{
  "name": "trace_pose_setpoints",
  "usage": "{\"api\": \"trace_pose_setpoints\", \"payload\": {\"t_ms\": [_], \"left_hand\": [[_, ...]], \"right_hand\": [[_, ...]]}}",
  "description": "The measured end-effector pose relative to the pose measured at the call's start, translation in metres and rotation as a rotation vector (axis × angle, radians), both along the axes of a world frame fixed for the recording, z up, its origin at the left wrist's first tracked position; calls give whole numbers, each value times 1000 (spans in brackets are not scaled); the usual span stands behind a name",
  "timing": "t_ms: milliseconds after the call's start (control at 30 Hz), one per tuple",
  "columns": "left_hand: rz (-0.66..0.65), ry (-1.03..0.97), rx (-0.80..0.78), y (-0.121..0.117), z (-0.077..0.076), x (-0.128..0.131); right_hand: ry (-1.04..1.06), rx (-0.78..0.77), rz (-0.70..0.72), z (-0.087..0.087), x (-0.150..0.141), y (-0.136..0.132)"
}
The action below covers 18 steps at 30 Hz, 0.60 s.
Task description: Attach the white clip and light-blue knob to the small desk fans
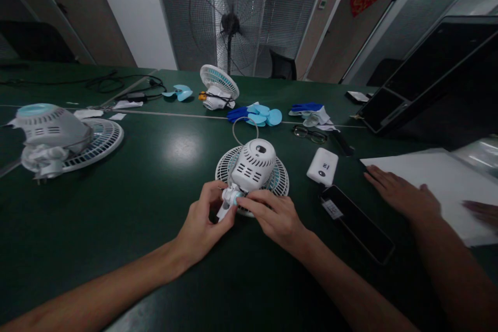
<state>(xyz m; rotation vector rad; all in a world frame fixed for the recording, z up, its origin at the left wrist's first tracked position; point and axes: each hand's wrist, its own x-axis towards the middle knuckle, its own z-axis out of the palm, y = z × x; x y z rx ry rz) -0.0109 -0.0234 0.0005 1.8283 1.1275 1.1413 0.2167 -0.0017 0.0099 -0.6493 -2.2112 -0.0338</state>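
A small white clip fan (254, 166) lies grille-down on the dark green table, its motor housing facing up. My left hand (204, 220) grips the white clip at the fan's near end, thumb and fingers closed around it. From the other side, my right hand (276, 215) pinches a light-blue knob (236, 198) on the clip joint. Both hands meet at this joint, so part of the clip is hidden behind the fingers. A cable loops up behind the housing.
Another fan (54, 135) lies at the left, a third fan (218, 88) at the back. Light-blue fan blades (264, 114), gloves (310, 113) and glasses (310, 134) lie beyond. A power bank (322, 166) and phone (356, 223) sit right, near another person's hand (404, 194) on white sheeting (431, 171).
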Motion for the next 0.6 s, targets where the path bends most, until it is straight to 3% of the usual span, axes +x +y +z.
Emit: {"api": "trace_pose_setpoints", "payload": {"t_ms": [300, 600], "left_hand": [[-106, 298, 285, 9, -3, -10], [-135, 340, 368, 7, -1, -6]], "right_hand": [[77, -37, -59, -7, -6, -2], [85, -69, -126, -3, -12, -8]]}}
